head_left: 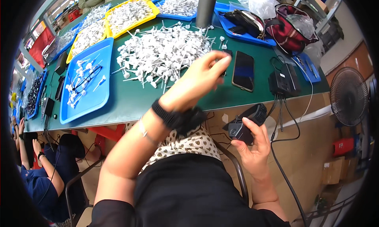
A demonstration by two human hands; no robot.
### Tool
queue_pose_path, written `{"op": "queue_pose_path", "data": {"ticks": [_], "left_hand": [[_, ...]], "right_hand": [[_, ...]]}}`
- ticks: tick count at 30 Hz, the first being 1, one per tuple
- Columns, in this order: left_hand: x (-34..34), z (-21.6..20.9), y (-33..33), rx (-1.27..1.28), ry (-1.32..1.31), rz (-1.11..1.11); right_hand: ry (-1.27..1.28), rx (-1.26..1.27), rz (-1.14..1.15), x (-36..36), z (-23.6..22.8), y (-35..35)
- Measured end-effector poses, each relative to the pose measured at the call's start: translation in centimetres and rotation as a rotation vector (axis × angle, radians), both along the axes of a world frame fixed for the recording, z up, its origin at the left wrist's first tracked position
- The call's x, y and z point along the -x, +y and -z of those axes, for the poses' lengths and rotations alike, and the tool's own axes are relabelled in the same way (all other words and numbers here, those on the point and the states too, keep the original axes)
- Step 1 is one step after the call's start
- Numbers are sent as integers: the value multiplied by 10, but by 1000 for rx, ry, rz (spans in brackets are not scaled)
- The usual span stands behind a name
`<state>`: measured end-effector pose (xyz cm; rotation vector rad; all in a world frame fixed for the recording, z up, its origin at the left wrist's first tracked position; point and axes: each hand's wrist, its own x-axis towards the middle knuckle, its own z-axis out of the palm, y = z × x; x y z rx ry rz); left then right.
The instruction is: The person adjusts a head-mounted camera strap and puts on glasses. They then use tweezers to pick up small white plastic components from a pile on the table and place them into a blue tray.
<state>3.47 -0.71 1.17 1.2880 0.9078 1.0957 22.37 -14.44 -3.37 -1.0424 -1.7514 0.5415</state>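
In front of the table, my right hand (254,150) grips a small black camera (241,131) with a dark strap, thumb below and fingers over its side. My left hand (203,77) is raised over the table's near edge, its fingers curled closed. Whether anything lies inside those fingers is hidden. On my left wrist sits a black band (161,113), and a dark device (191,120) hangs at its underside. A thin bracelet (146,132) circles the forearm below. Beyond my left hand spreads a large pile of white plastic parts with thin stems (158,55).
A phone (243,71) lies right of my left hand. Blue (103,97) and yellow (152,17) trays hold more parts. A grey flask (206,10) stands behind the pile. Cables (281,116) hang from a black box at the right; a fan (349,95) stands beyond. Another person sits at left.
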Motion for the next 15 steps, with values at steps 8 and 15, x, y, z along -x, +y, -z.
{"op": "queue_pose_path", "data": {"ticks": [8,15], "left_hand": [[-104,-2,148,-381,755,-15],[-183,43,183,-528,1084,94]], "right_hand": [[-48,-79,92,-22,3,5],[-55,-74,161,-47,5,8]]}}
